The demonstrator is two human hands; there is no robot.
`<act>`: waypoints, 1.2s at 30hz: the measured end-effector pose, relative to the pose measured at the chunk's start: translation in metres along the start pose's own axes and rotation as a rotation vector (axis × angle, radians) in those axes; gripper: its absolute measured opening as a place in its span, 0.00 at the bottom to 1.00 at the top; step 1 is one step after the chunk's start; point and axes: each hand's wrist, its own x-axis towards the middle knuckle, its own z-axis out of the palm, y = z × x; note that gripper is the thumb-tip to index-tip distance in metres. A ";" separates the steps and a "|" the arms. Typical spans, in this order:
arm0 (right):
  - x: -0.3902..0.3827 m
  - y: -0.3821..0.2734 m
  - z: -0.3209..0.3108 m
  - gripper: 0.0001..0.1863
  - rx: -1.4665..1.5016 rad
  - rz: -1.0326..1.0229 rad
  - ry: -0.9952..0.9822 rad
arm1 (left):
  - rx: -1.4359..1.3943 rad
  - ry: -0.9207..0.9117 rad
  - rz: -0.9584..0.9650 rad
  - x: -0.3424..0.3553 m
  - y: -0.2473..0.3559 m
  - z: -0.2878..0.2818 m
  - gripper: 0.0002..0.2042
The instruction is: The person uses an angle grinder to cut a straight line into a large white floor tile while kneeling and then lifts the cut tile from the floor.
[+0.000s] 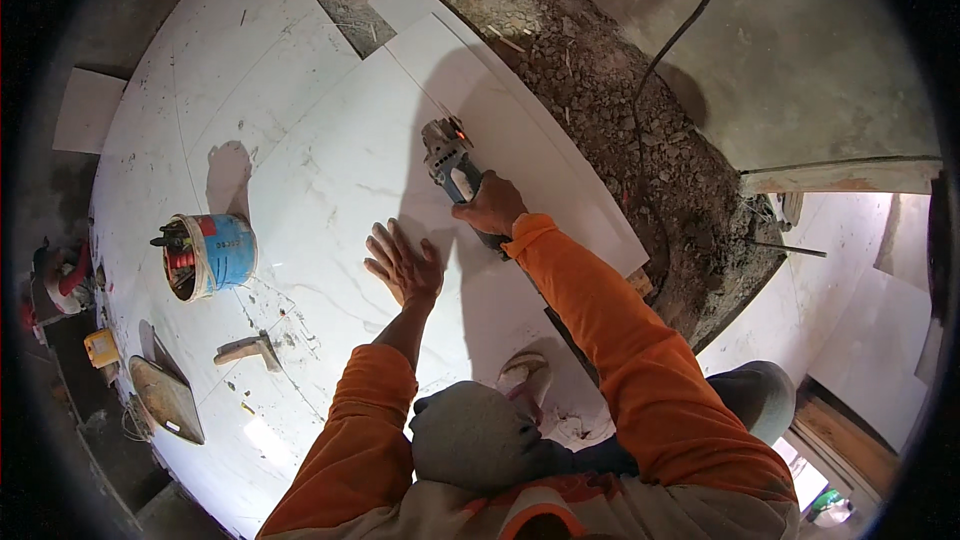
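grinder on a white tile, one hand holding it, the other flat beside it

the right hand is wrapped around the grinder, whose head sits on the top white tile near its far edge, a small red light showing on the tool; the left hand lies spread wide and flat on the same tile, just beside the right hand, holding nothing; both sleeves are orange; a black cord runs off over the rubble beyond the tile; well apart to the left lie a blue can on its side with tools in it, a trowel and a small yellow block; a foot rests on the tile near the person's knee
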 end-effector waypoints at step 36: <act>-0.020 0.016 0.007 0.42 0.051 0.054 -0.017 | 0.032 0.014 0.012 -0.002 -0.002 0.007 0.34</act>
